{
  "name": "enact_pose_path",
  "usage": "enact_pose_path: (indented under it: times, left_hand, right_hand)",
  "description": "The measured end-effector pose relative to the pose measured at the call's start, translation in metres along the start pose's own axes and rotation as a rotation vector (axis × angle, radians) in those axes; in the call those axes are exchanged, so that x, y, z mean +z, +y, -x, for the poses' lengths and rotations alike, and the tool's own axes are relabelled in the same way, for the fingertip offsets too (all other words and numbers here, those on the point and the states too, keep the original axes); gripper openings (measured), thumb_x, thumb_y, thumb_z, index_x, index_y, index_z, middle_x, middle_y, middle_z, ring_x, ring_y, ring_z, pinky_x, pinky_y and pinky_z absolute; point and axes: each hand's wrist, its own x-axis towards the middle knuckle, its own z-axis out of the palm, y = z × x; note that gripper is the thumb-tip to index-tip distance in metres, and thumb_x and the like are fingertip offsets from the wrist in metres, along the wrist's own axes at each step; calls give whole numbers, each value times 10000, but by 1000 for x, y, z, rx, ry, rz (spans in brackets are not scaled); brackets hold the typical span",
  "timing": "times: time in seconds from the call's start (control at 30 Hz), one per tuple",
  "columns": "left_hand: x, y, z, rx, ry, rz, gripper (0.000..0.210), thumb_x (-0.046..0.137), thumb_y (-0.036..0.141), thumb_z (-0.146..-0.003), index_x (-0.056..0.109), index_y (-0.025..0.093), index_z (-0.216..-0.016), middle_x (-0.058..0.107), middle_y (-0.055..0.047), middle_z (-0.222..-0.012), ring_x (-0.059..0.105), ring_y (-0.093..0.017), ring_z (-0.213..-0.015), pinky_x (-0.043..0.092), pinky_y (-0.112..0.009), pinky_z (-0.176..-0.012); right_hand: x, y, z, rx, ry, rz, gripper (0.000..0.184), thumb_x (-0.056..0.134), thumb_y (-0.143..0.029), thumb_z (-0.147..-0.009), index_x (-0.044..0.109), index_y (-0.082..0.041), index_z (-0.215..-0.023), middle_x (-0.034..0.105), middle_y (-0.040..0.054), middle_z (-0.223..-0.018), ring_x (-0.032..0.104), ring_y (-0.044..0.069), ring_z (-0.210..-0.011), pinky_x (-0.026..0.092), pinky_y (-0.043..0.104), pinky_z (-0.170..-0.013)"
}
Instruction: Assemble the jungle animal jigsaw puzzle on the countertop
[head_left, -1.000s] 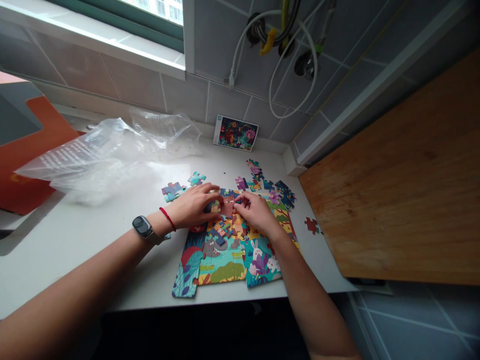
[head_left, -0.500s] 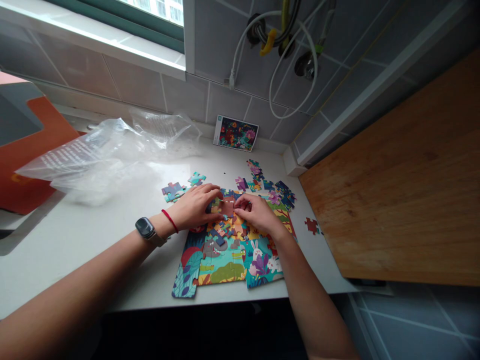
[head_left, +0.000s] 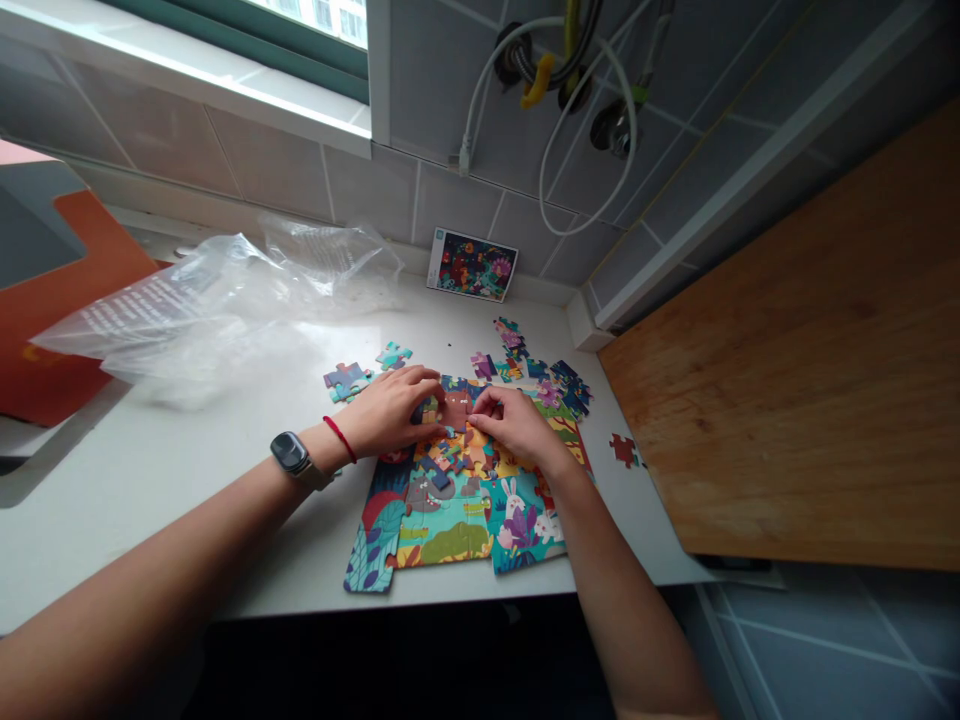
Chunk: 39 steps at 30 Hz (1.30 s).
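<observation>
A partly joined jigsaw puzzle (head_left: 450, 540) with colourful animal pictures lies on the white counter. My left hand (head_left: 394, 408) rests at its upper left, thumb and fingers apart in a curve beside a brown puzzle piece (head_left: 455, 412). From the other side, my right hand (head_left: 510, 420) pinches that brown piece at its right edge with thumb and forefinger. Whether the piece is locked into its neighbours cannot be told. Several loose pieces (head_left: 442, 468) lie on top of the joined area, just below my left thumb. My forearms and hands cover parts of the puzzle.
Loose pieces lie beyond the puzzle, at the left (head_left: 346, 381) and right (head_left: 570, 390). A single red-brown piece (head_left: 622, 450) is near the wooden board (head_left: 795, 380). A picture card (head_left: 472, 265) leans on the wall. Crumpled plastic (head_left: 217, 310) and an orange box (head_left: 75, 300) stand left.
Both hands stay nearly in place over the brown piece. The right fingertips have shifted very slightly, and more of the brown piece shows between the hands.
</observation>
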Motion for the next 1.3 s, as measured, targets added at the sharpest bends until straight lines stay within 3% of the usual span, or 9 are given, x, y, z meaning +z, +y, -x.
enact_pose_path:
  times: [0.53,0.77,1.07,1.3]
  left_hand:
    - [0,-1,-1,-32,-29,22,468,695,598,-900,679,195,-1137,567,-186,-1490,609,-362,-1288,485,-542,-1103]
    - [1,-6,-3,-78,2,121,522,721,668,-840,720,226,-1118,516,-156,-1551,594,-360,-1328,477,-543,-1139]
    - [0,-12,-3,-88,0,154,713,644,856,-780,753,231,-1105,508,-160,-1568,607,-404,-1308,490,-592,-1125]
    - [-2,-19,-3,-68,9,182,592,674,796,-806,748,281,-1087,520,-120,-1562,639,-369,-1261,506,-601,-1105]
  right_hand:
    - [1,3,-3,43,7,-26,135,794,-211,-769,662,-185,-769,615,-34,-667,530,112,-612,412,233,-588]
    - [-1,-5,-1,19,50,68,181,663,-276,-925,664,-196,-763,660,3,-728,555,133,-672,402,263,-638]
    - [3,-1,-2,43,69,60,200,638,-329,-963,689,-205,-815,645,-15,-731,560,130,-692,394,257,-664]
    - [4,-2,-2,7,56,39,236,622,-336,-981,693,-195,-806,656,-13,-755,562,129,-708,389,247,-667]
